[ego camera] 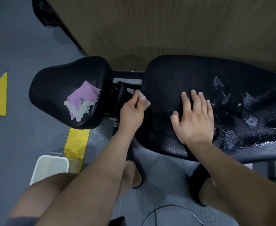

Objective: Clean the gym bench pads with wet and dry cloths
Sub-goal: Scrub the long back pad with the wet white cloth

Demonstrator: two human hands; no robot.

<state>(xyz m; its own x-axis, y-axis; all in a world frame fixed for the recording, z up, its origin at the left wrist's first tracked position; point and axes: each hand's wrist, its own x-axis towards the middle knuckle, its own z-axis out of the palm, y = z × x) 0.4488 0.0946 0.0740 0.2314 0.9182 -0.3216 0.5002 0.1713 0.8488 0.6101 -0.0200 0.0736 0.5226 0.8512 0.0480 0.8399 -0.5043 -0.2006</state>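
A small pale crumpled cloth is pinched in the left grip, fingers curled round it. It is pressed vs. the narrow end edge of the long black vinyl back pad, i.e. beside the gap w/ the black metal hinge frame. That edge is prob. being wiped, hence the sideways hold. Wet or dry cloth: cannot be told. The right grip is laid flat on the same pad, fingers straight & spread, nothing grasped, likely so the pad is steadied. Farther right, shiny wet streaks are seen on the pad, so drying is judged not yet done there. A purple-and-grey rag is parked on the smaller black seat pad, near at hand, prob. for the other pass. A white plastic bin is stood on the grey floor.
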